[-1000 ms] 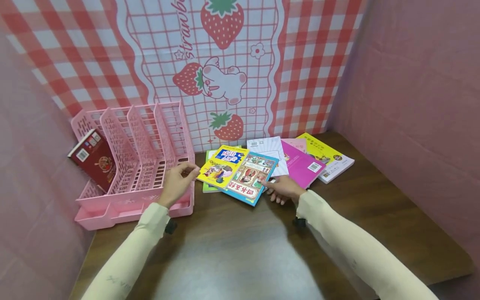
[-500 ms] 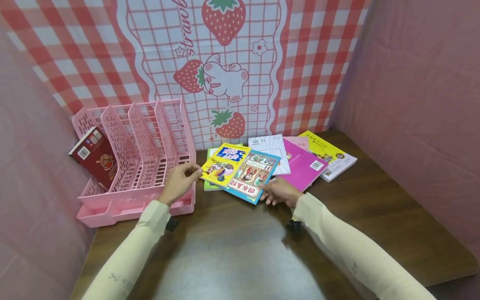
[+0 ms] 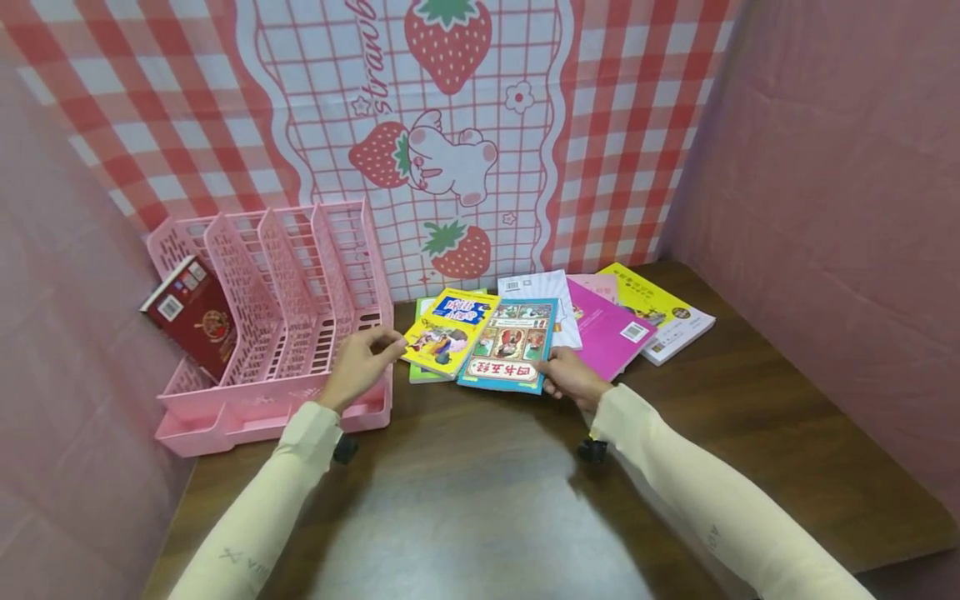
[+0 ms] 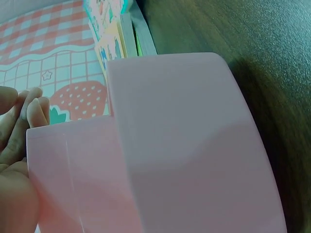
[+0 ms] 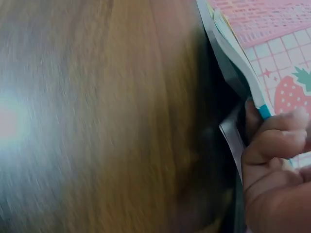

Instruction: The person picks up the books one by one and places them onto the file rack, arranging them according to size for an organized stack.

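My right hand (image 3: 576, 377) pinches the lower right corner of a blue-bordered book (image 3: 512, 346), thumb on top of the cover and fingers below. In the right wrist view the book's page edges (image 5: 238, 53) rise from the grip. A yellow book (image 3: 452, 332) lies beside it on the left, partly over a green book (image 3: 427, 373). My left hand (image 3: 360, 367) hovers by the right side of the pink file rack (image 3: 262, 400), fingers loosely bent and holding nothing. Its fingertips are near the yellow book's left edge. In the left wrist view the rack's side wall (image 4: 184, 136) covers much of the scene.
A dark red book (image 3: 202, 321) leans in the rack's leftmost slot. Right of the blue-bordered book lie a white book (image 3: 534, 287), a magenta book (image 3: 603, 333) and a thick yellow book (image 3: 652, 304), overlapping. A strawberry-print cloth (image 3: 450, 167) hangs behind the wooden table (image 3: 480, 508).
The blue-bordered book has turned, its lower edge swinging right and up with my right hand's grip, so it lies straighter. My left hand has hardly moved.
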`<state>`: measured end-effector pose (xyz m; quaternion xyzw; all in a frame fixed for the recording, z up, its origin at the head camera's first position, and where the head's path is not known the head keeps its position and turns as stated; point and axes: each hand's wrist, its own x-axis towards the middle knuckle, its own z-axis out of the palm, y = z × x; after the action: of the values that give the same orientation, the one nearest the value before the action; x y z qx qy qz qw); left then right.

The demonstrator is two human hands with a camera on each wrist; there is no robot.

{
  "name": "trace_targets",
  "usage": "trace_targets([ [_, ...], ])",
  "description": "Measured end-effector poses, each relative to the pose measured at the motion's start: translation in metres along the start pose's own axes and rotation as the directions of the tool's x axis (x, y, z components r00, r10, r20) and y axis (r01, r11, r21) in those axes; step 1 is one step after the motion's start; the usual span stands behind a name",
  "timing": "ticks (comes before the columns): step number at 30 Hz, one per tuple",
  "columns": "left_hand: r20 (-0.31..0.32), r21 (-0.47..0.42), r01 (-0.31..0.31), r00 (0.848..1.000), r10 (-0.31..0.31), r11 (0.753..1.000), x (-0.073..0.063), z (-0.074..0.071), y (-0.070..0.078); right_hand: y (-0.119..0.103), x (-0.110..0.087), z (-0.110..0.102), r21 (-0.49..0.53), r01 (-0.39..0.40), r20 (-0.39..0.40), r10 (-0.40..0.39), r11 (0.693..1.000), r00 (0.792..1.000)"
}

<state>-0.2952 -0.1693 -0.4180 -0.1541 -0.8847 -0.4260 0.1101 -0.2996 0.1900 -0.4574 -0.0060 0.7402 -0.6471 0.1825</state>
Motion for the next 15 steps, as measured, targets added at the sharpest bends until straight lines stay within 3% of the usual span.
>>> trace_targets([
  [15, 0.006, -0.010, 0.006, 1.000, -0.006, 1.000, 0.000, -0.001, 0.000, 0.003, -0.014, -0.046, 0.061, 0.121, -0.126, -0.112, 0.991, 0.986],
])
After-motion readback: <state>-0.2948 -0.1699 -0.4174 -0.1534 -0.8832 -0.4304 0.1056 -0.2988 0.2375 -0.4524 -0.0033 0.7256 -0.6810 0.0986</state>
